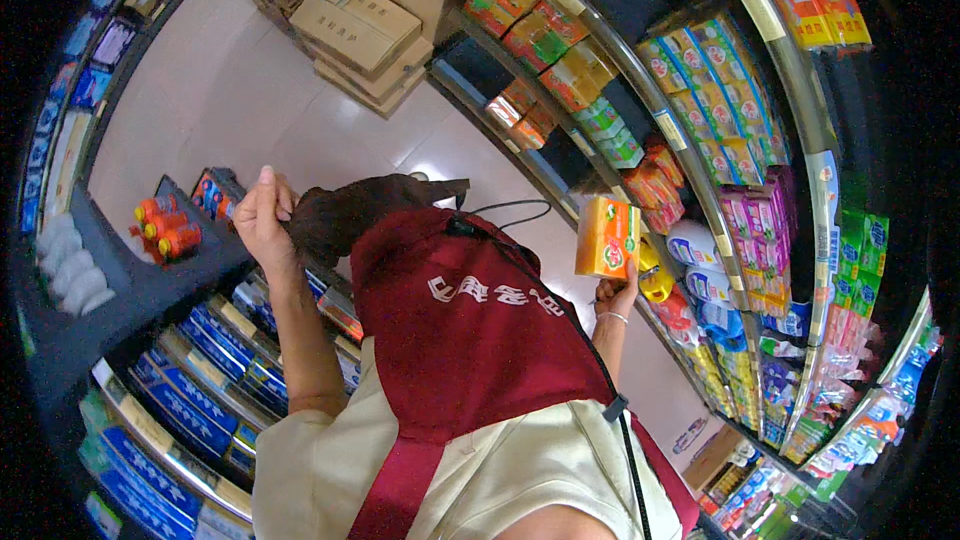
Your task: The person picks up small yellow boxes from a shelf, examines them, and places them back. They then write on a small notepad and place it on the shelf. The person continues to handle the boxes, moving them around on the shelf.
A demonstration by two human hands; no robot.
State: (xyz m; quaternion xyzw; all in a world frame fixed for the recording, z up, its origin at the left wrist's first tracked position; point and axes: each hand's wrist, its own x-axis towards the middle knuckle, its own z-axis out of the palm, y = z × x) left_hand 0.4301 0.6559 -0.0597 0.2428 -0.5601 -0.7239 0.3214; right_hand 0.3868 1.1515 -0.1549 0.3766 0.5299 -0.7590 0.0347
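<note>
My right hand (616, 294) grips an orange and yellow package of soap bars (607, 238) from its lower edge, beside the shelving on the right. A thin bracelet circles that wrist. Raised at the left, my left hand (265, 214) has its fingers curled in, with nothing visible in it. It is close to dark brown fabric (337, 214) and above a shelf end with orange bottles (169, 226). A dark red apron (465, 315) with white writing covers my front.
Shelves on the right hold stacked soap packs (709, 94), purple packs (757, 240) and detergent bottles (697, 247). Cardboard boxes (356, 22) stand on the tiled floor (300, 112) ahead. Blue boxes (184, 401) fill the lower left shelves. A thin black cable (517, 202) loops beside the apron.
</note>
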